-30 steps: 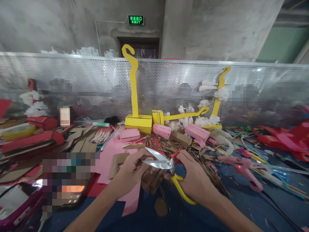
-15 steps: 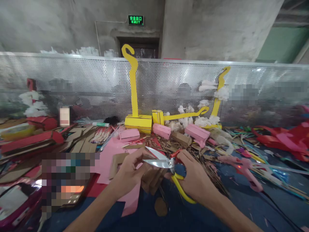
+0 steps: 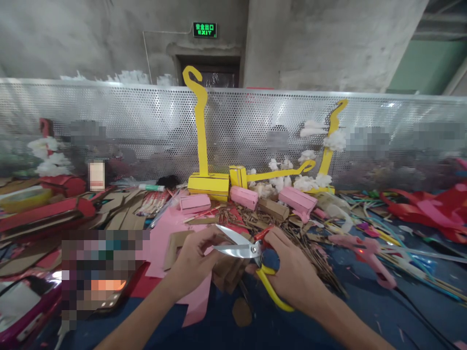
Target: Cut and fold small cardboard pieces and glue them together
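Note:
My right hand grips a pair of scissors by its handles, one red and one yellow. The silver blades stand apart and point left, their tips right at the fingers of my left hand. Those fingers are closed in a pinch; whatever is between them is too hidden to make out. Below the blades lie brown cardboard pieces, partly covered by my hands. A small cardboard polygon rests on the blue tabletop nearer to me.
A pink glue gun with a glowing light lies at right, its cord running forward. Pink boxes and yellow hooked cardboard shapes stand before a perforated metal screen. Cardboard strips clutter the left, beside a phone-like device.
The scissors have shifted slightly left and down, toward my left fingers, with my right hand following. My left hand has barely moved.

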`<state>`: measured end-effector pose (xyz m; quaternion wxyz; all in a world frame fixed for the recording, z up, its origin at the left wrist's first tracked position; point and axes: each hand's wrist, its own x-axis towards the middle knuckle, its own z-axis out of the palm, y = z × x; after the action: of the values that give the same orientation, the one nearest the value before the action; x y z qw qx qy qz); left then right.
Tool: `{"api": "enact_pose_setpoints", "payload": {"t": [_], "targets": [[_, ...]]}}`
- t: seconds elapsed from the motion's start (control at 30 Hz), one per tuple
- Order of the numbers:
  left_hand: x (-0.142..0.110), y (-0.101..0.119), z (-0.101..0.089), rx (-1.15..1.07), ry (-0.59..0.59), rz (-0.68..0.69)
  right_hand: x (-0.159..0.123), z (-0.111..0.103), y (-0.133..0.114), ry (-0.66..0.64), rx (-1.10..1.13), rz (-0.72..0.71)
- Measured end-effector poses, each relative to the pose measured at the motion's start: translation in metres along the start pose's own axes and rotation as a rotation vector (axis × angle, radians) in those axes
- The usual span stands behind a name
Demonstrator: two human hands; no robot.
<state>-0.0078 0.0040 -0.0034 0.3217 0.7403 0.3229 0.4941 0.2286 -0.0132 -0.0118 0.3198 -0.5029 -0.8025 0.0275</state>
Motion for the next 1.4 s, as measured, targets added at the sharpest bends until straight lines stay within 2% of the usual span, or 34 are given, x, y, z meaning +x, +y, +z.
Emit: {"api": "enact_pose_setpoints", "payload": {"t": [0.6,0.83,1.07,1.4], "targets": [[-0.002,-0.004,0.000,0.050,0.018,0.026,0.001,0.000,-0.001,0.029,-0.018,-0.009],[-0.002,-0.011,0.001,-0.012,-0.011,0.010,0.002,0.001,0.004,0.045,-0.016,-0.023],[-0.001,-0.007,0.000,-0.011,0.021,0.001,0.003,-0.006,0.001,0.085,-0.045,0.007],[0.000,-0.002,0.000,0.013,0.027,0.003,0.003,-0.006,-0.001,0.032,-0.013,-0.002]]}}
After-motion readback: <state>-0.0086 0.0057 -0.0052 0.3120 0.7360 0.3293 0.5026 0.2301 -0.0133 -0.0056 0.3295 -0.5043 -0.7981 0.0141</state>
